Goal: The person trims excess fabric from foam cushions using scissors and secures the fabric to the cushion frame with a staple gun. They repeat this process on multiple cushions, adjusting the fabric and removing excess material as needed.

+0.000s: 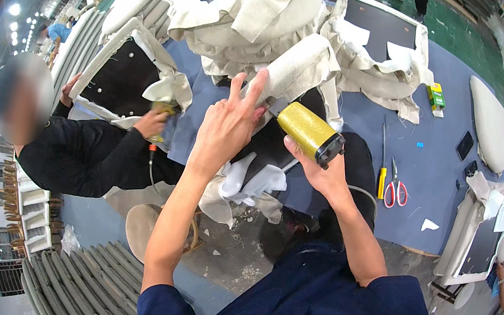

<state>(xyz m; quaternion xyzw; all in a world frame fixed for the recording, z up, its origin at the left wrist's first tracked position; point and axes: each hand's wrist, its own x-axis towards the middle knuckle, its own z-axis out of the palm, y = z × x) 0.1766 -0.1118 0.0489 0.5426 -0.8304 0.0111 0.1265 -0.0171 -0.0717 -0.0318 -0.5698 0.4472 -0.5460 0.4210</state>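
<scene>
My right hand (pixel 326 173) is closed around a yellow staple gun (pixel 306 126) with a black end cap. The gun's nose points left, close to the thumb of my left hand (pixel 224 129). That hand is open, index and middle fingers stretched out over the beige fabric cover (pixel 297 67) of a seat cushion. Its dark underside (pixel 269 150) shows below, partly hidden by my hands and the gun. White scraps of lining (pixel 255 180) hang at the cushion's near edge. Whether the nose touches the fabric I cannot tell.
At left a co-worker (pixel 91 154) holds a tool against another cushion (pixel 123 75). Beige covers (pixel 246 12) are heaped at the far side. Red-handled scissors (pixel 396 192), a yellow-handled pointed tool (pixel 381 179), a phone (pixel 465 145) and a finished cushion (pixel 487 123) lie at right.
</scene>
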